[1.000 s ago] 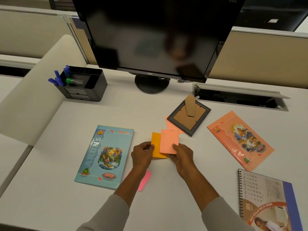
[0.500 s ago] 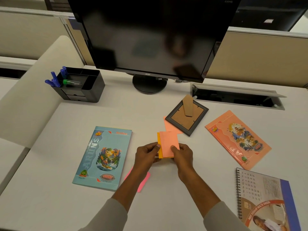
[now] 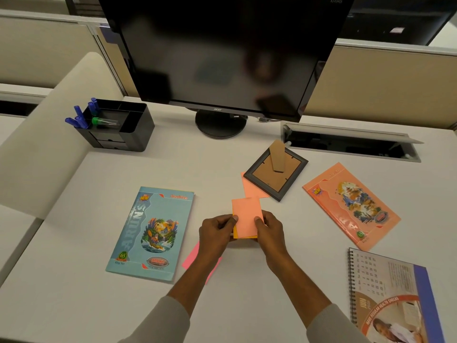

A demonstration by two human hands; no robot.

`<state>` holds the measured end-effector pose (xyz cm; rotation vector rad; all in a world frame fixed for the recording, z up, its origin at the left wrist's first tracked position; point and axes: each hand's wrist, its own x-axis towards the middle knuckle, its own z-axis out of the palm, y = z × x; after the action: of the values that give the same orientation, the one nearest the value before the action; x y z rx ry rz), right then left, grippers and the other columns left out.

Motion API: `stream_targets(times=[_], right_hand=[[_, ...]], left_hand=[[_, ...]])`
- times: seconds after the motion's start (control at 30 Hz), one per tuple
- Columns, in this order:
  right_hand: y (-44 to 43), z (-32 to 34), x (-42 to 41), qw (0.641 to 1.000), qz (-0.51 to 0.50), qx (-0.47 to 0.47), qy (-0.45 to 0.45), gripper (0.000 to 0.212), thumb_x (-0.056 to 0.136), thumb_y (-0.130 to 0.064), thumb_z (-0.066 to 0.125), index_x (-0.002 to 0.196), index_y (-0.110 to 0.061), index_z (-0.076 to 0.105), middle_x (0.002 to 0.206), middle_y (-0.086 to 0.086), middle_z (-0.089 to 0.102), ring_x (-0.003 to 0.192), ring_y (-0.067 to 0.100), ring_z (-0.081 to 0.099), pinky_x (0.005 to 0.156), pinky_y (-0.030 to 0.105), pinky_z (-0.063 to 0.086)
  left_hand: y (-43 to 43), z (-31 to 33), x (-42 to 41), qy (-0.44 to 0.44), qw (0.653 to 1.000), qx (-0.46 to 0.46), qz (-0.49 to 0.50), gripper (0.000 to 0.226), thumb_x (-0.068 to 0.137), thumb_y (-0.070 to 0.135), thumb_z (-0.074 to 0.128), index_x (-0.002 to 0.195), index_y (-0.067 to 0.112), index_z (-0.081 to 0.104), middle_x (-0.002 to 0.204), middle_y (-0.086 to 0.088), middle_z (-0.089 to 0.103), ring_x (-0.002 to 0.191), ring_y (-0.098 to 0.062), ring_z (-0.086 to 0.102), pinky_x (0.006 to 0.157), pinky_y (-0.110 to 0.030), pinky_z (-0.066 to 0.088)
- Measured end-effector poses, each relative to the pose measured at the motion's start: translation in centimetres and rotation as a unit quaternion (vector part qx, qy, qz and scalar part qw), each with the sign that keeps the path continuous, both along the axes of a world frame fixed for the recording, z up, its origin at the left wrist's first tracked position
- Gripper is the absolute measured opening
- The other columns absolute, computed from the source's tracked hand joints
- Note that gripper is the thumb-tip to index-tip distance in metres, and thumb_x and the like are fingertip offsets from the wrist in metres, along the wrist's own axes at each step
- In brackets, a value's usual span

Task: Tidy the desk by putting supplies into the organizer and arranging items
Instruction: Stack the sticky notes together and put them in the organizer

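**Thin paper, taken by its edges**

Both hands meet near the middle of the desk [image 3: 81,305] and pinch one small stack of sticky notes [image 3: 247,215]. A salmon sheet lies on top, and an orange one shows along its left and lower border. The left hand [image 3: 216,232] has its thumb on the left edge with the fingers curled beneath. The right hand [image 3: 270,231] does the same on the right edge. Neither hand holds anything else.

Such notes are very light and limp (a breath of air could move one). I judge that they want a gentle pinch on two opposite edges, with the sheets squared together, because a hard squeeze would crease them. A single sheet lying flat on the smooth desk is best lifted by a corner.

The organizer [image 3: 133,131] stands at about 10 o'clock from the hands, well apart, with blue pens [image 3: 79,117] in it.

Some things are hard to make out:
- I cannot tell how many sheets the stack has, or whether it rests on the desk.
- A pink note [image 3: 191,256] at 7 o'clock is partly covered by the left forearm.
- Another salmon note [image 3: 252,188] at 1 o'clock lies partly under the picture frame [image 3: 275,173], which is face down.
- The calendar [image 3: 395,298] at 4 o'clock is cut off at the border.
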<state>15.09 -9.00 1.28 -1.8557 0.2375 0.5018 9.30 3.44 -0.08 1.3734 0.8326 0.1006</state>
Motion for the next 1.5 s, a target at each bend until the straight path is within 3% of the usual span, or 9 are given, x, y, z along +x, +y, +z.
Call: stream_targets(times=[0.23,0.4,0.57,0.67,0.87,1.03,1.2,1.3,1.5], right_hand=[[-1.1,-0.5,0.0,0.999,0.025,0.032,0.029,0.035,0.093,-0.011,0.061,0.127,-0.020,0.055,0.122,0.005,0.062,0.108,0.026,0.063,0.085,0.045,0.061],[-1.4,-0.2,0.3,0.996,0.035,0.061,0.046,0.042,0.083,0.001,0.069,0.116,-0.020,0.053,0.113,0.007,0.066,0.100,0.024,0.066,0.086,0.044,0.060],[-1.5,-0.3,0.7,0.994,0.054,0.076,0.059,0.021,0.096,-0.020,0.063,0.116,-0.024,0.059,0.114,0.002,0.066,0.103,0.022,0.065,0.089,0.046,0.059],[-1.7,-0.2,0.9,0.995,0.072,0.066,0.033,0.020,0.101,-0.016,0.052,0.103,-0.032,0.064,0.108,-0.004,0.069,0.101,0.018,0.066,0.092,0.046,0.057],[-2.1,0.0,1.1,0.984,0.085,-0.018,-0.155,0.024,0.095,-0.004,0.057,0.113,-0.018,0.068,0.103,-0.009,0.069,0.093,0.005,0.066,0.082,0.011,0.052],[-2.2,-0.8,0.4,0.978,0.094,-0.013,-0.186,0.026,0.096,-0.005,0.059,0.116,-0.021,0.060,0.106,-0.008,0.064,0.100,0.006,0.061,0.084,0.001,0.045],[-2.1,-1.5,0.2,0.981,0.087,-0.025,-0.172,0.025,0.097,-0.008,0.060,0.120,-0.016,0.063,0.107,-0.006,0.066,0.100,0.012,0.063,0.091,0.019,0.051],[-2.2,-1.5,0.6,0.984,0.074,-0.022,-0.160,0.026,0.095,-0.004,0.060,0.117,-0.015,0.065,0.104,-0.003,0.068,0.098,0.015,0.064,0.087,0.022,0.053],[-2.5,-1.4,1.1,0.991,0.059,-0.005,-0.120,0.025,0.095,-0.009,0.062,0.119,-0.015,0.064,0.108,-0.005,0.066,0.100,0.012,0.063,0.091,0.026,0.053]], left_hand=[[-0.2,0.0,0.1,-0.007,1.000,0.025,-0.005,0.025,0.092,0.026,0.071,0.110,0.010,0.077,0.100,0.000,0.077,0.089,-0.021,0.075,0.074,-0.045,0.064],[0.0,-0.3,0.0,-0.013,0.997,0.067,-0.029,0.009,0.093,0.032,0.070,0.088,0.037,0.077,0.093,0.008,0.078,0.088,-0.018,0.075,0.077,-0.047,0.063],[0.1,-0.3,-0.1,-0.022,0.994,0.099,-0.028,0.028,0.092,0.038,0.070,0.116,0.024,0.075,0.109,0.006,0.076,0.097,-0.016,0.073,0.083,-0.046,0.062],[0.4,-0.2,-0.2,-0.030,0.990,0.132,-0.041,0.033,0.091,0.039,0.070,0.119,0.021,0.074,0.111,0.006,0.076,0.100,-0.013,0.072,0.085,-0.045,0.061],[0.3,0.9,0.0,-0.074,0.968,0.228,-0.067,0.026,0.093,0.019,0.069,0.119,0.014,0.073,0.106,0.008,0.074,0.095,0.001,0.069,0.080,-0.008,0.053],[-0.4,0.3,-0.4,-0.067,0.962,0.251,-0.082,0.027,0.093,0.015,0.069,0.120,0.014,0.071,0.105,0.008,0.073,0.096,-0.002,0.069,0.083,-0.006,0.051],[-0.2,0.4,-0.6,-0.066,0.960,0.251,-0.101,0.029,0.093,0.015,0.069,0.121,0.015,0.072,0.107,0.008,0.075,0.099,-0.001,0.069,0.085,-0.011,0.053],[1.1,0.9,-0.9,-0.048,0.953,0.276,-0.118,0.030,0.090,0.016,0.072,0.120,0.017,0.070,0.107,0.009,0.073,0.100,-0.005,0.068,0.085,-0.023,0.058],[5.0,1.0,-3.3,0.139,0.877,0.413,-0.205,0.055,0.079,0.040,0.081,0.126,0.018,0.062,0.115,-0.004,0.065,0.108,-0.024,0.061,0.091,-0.035,0.049]])
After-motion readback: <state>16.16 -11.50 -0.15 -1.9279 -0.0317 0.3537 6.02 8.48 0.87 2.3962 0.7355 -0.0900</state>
